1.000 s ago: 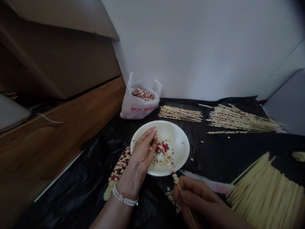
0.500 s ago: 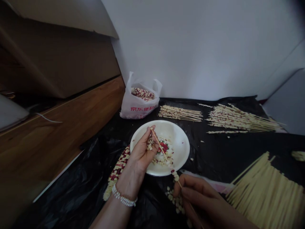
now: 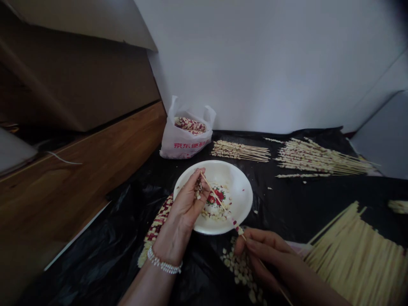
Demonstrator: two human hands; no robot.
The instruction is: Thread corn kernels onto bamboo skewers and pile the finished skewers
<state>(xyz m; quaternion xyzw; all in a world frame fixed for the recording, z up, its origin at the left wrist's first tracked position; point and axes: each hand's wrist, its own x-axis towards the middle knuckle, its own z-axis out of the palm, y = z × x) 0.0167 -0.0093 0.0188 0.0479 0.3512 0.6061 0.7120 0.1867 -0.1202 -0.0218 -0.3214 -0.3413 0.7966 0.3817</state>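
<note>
My left hand [image 3: 188,199] is over the white bowl [image 3: 245,204], its fingers curled around loose corn kernels [image 3: 198,192]. A thumb and fingertips close near the tip of a thin wooden skewer [image 3: 213,190], with what may be a kernel there. My right hand [image 3: 270,253] grips the same skewer farther down, just below a short row of pale and dark red kernels threaded on it. More kernels lie in the bowl around its red flower print. Beside my left forearm rests a red-and-white corn cob [image 3: 159,219], partly hidden by the arm.
A white plastic bag [image 3: 186,146] with corn cobs stands behind the bowl. Threaded skewers lie in a small bundle [image 3: 240,151] and a larger pile [image 3: 318,159]. Bare skewers [image 3: 357,255] fan out at right. Loose kernels [image 3: 240,267] lie on the black plastic sheet [image 3: 105,246].
My right hand has shifted slightly right with the skewer, showing more of the loose kernels beneath it. My left hand stays nearly in place over the bowl.
</note>
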